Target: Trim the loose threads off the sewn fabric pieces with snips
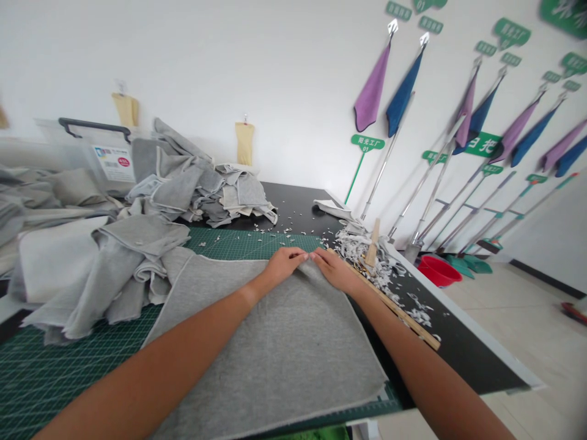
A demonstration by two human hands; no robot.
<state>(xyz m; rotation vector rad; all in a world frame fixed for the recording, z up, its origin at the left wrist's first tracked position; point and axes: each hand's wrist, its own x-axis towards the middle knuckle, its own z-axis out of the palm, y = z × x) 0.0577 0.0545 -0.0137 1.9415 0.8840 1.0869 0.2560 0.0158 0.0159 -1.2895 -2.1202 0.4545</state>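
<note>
A grey cloth (pixel 284 348) lies spread over the green cutting mat (pixel 82 373), its near edge close to the table's front. My left hand (pixel 288 261) pinches the cloth's far edge near its right corner. Right beside it, my right hand (pixel 330 267) also pinches that edge, and the fingertips of both hands nearly meet. Between them the fabric is slightly raised and creased. Left of the cloth, a heap of crumpled grey cloths (pixel 123 263) touches its edge.
A clear plastic box (pixel 87 150) stands behind more piled cloths (pixel 206 177). To the right lie a wooden strip (pixel 403 318), a wooden-handled tool (pixel 373 244) and fabric scraps (pixel 394 281). Beyond the table's right edge, a red basin (pixel 439 271) sits on the floor near mops along the wall.
</note>
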